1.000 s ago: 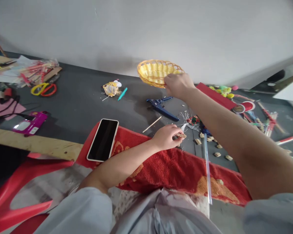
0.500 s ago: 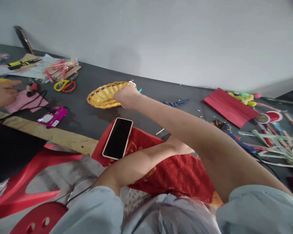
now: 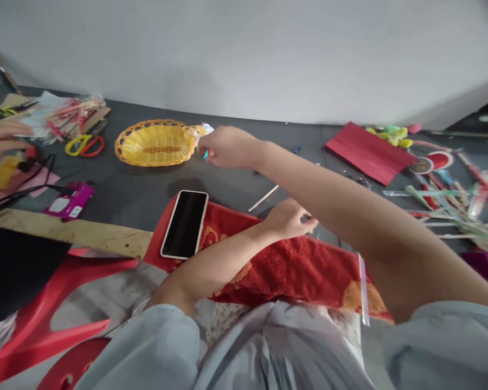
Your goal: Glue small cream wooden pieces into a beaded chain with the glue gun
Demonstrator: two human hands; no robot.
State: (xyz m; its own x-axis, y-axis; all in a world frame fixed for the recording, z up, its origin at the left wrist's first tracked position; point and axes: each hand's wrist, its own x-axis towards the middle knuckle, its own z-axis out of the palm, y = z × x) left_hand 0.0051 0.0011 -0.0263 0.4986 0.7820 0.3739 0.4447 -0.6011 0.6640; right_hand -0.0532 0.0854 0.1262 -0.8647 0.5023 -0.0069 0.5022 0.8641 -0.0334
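A yellow woven basket sits on the dark table, with a small white piece at its right end. Beside that end is my right hand, its fingers curled together. A small teal bit shows at its fingertips; whether the fingers grip it or the white piece, I cannot tell. My left hand rests at the far edge of the red towel, thumb and fingers pinched around something too small to make out. A thin stick lies just beyond it. The phone is on the towel's left part.
At the left, another person's hand is above a yellow object. Scissors and a purple device with cords lie nearby. Red paper, a ribbon spool and loose strips fill the right side.
My right hand has moved right, off the basket, whose right end now shows. More of my left hand is visible. The view has shifted right, and the other person's hand has moved.
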